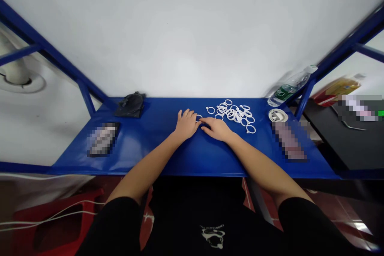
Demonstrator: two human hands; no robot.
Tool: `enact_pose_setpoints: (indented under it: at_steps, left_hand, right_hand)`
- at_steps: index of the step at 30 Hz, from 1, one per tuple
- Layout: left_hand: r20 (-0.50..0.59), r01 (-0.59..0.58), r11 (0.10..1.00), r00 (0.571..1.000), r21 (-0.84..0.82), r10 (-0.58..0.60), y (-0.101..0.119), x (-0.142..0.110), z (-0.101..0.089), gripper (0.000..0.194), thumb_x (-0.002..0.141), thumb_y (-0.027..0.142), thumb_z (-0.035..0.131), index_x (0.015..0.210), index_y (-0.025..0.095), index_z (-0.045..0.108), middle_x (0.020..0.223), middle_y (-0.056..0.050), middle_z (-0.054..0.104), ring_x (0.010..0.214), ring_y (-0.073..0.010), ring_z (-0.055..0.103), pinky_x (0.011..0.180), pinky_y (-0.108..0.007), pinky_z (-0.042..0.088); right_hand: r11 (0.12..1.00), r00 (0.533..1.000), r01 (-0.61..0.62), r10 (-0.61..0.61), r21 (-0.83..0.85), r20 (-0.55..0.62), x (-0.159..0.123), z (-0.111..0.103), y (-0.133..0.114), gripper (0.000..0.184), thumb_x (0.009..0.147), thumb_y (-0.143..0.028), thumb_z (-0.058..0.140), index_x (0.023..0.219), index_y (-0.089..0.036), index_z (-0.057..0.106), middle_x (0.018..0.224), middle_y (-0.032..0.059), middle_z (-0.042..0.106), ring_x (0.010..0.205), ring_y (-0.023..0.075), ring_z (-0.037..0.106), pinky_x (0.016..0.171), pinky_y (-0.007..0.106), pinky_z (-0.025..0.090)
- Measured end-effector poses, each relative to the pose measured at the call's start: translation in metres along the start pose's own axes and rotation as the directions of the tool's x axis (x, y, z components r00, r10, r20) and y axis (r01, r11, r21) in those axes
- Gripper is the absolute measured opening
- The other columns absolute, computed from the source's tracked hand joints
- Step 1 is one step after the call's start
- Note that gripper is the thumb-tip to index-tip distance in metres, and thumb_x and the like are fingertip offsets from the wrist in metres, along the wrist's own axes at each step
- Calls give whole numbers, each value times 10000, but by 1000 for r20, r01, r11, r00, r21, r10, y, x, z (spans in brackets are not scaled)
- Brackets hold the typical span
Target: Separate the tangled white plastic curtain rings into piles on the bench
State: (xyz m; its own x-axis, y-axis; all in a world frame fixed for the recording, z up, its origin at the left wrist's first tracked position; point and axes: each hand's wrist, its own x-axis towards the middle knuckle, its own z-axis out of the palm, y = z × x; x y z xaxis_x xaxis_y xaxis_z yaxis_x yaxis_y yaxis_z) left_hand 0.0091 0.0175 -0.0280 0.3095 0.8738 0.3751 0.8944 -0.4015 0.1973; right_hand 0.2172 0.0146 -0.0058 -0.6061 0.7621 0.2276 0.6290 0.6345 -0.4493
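Near the middle of the blue table, my left hand (186, 124) rests palm down, with its outer fingers spread. Its thumb and forefinger are closed about a small white plastic ring (199, 117), mostly hidden between my hands. From the right, my right hand (218, 128) reaches in; its forefinger tip meets the ring and the left thumb, while its own thumb stands apart below. Just beyond my right hand lies a loose pile of white rings (237, 117), each with a small eyelet. One separate ring (211, 110) lies at the pile's left.
A crumpled black plastic bag (131, 105) and a blurred-out item (103, 139) are on the left of the blue table (144, 144). At right stand a water bottle (289, 89), a tape roll (278, 115) and another blurred-out item (288, 141). A white wall rises behind.
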Motion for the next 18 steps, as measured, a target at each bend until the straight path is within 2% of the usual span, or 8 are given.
enact_pose_setpoints:
  at_steps: [2,4,7,11,14,18]
  left_hand:
    - [-83,0,999,997,-52,-5,8,10,4,345,1021,387,627,1311,214,699,1167,-161,769,1160,-363,675,1173,-637,351]
    - [-152,-1,993,988,-117,-17,14,16,5,399,1036,385,615,1385,196,658,1074,-135,773,1047,-323,694,1094,-551,427]
    - [-209,-61,977,978,-205,17,14,13,1,489,1039,414,621,1465,175,605,1046,-112,761,1011,-295,687,962,-447,490]
    - [-261,-159,942,962,-294,81,3,5,-6,465,1041,415,637,1457,206,627,1058,-81,782,1013,-254,703,944,-406,514]
    - [-307,-164,934,950,-319,62,-1,5,-7,376,1024,431,677,1334,225,726,1035,-70,811,966,-233,734,933,-400,520]
    - [-337,-123,937,942,-326,7,1,8,-7,259,1008,472,698,1004,255,838,890,-43,826,807,-205,738,903,-401,516]
  right_hand:
    - [998,996,-48,51,42,-78,0,-2,7,446,1002,-282,615,1442,-210,628,1288,115,764,1076,270,753,943,405,590]
    - [995,988,-51,62,82,-140,0,-4,10,440,1014,-285,576,1447,-215,617,1243,110,778,1014,264,757,917,406,591]
    - [995,985,-11,29,101,-171,-1,-5,9,377,1039,-322,528,1383,-235,658,1215,103,785,990,261,753,896,396,585]
    - [993,984,-4,24,117,-176,-2,-5,4,314,1046,-365,532,1274,-243,709,1118,83,805,881,236,748,814,353,564]
    - [990,978,-25,54,141,-202,-2,-5,4,288,1044,-419,549,1192,-253,733,1005,61,808,798,221,733,746,331,540]
    - [983,962,-35,82,182,-259,-3,-6,6,280,1040,-443,564,1126,-250,747,870,43,794,734,214,723,703,323,520]
